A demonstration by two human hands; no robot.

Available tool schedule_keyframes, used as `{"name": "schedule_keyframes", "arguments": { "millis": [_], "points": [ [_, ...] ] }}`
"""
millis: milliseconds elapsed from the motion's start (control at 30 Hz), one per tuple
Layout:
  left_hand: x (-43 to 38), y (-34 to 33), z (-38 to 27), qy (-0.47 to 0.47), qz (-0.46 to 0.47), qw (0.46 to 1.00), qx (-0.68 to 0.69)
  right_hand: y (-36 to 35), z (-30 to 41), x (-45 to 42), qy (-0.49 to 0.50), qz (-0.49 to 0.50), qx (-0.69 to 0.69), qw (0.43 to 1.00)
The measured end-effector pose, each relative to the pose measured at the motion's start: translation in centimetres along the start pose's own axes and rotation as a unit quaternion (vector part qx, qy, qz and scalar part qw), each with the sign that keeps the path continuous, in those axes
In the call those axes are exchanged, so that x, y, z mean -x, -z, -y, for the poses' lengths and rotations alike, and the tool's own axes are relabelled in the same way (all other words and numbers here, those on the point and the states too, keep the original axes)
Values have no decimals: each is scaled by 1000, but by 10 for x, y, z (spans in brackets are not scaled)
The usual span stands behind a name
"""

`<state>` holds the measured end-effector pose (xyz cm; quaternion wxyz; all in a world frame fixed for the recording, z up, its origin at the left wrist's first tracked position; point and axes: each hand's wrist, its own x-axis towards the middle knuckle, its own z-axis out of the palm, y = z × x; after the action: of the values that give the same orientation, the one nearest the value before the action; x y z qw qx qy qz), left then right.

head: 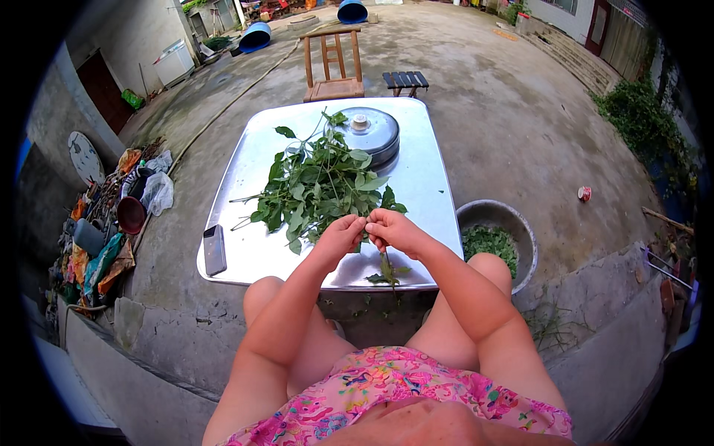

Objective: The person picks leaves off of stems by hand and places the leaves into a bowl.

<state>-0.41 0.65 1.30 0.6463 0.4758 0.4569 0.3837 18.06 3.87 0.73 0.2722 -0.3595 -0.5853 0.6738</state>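
Note:
A heap of leafy green stems (312, 181) lies on a shiny metal-topped table (240, 167). My left hand (341, 237) and my right hand (395, 229) meet at the heap's near edge, thumbs and fingertips pinching a piece of leafy stem between them. Below my right hand, a small leafy sprig (386, 273) hangs by the table's near edge; whether I hold it is unclear. Behind the heap stands a lidded metal pan (371, 134). To the right of the table, a large metal basin (524, 237) holds loose green leaves (491, 245).
A mobile phone (215, 251) rests at the table's left near corner. Beyond the table stand a wooden chair (334, 86) and a small dark stool (405, 81). Bags and assorted clutter line the left wall. A hose (234, 100) crosses the concrete yard.

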Motion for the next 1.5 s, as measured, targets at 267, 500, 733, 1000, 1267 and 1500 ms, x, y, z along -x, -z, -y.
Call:
{"name": "schedule_keyframes", "arguments": {
  "millis": [267, 500, 733, 1000, 1267, 1500],
  "points": [
    [1, 3, -1, 11, 83, 983, 165, 5, 1, 1, 9, 55, -92, 994],
    [0, 1, 0, 3, 70, 992, 109, 2, 4, 0, 28, 1, -102, 994],
    [-1, 1, 4, 27, 42, 996, 80, -3, 1, 0, 30, -12, -1, 999],
    [-2, 3, 1, -1, -2, 999, 42, -3, 3, 1, -7, -32, -1, 999],
    [-1, -4, 1, 5, -15, 1000, -9, -2, 2, 0, 1, -18, 18, 1000],
    [-2, 6, 4, 13, 72, 985, 159, 4, -3, -2, 12, 43, -95, 995]
  ]
}}
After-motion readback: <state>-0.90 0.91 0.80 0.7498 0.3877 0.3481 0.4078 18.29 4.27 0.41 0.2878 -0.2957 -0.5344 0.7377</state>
